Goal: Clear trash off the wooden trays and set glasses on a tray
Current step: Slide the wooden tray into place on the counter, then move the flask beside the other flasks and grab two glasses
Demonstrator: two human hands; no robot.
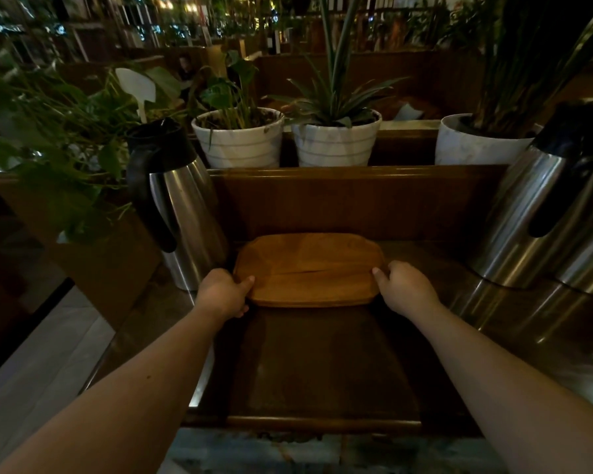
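Toward the back edge of the dark worktop lies a wooden tray, oval and bare on top, its far side close to the wooden back panel. Both hands grip it — the left hand closed on its left end with the thumb on top and the fingers curled under, the right hand closed on its right end the same way. At the worktop's back left corner stands a steel jug with a black handle, just beside the tray; another steel jug stands at the right edge, well apart from it. Behind the back panel — white plant pots in a row.
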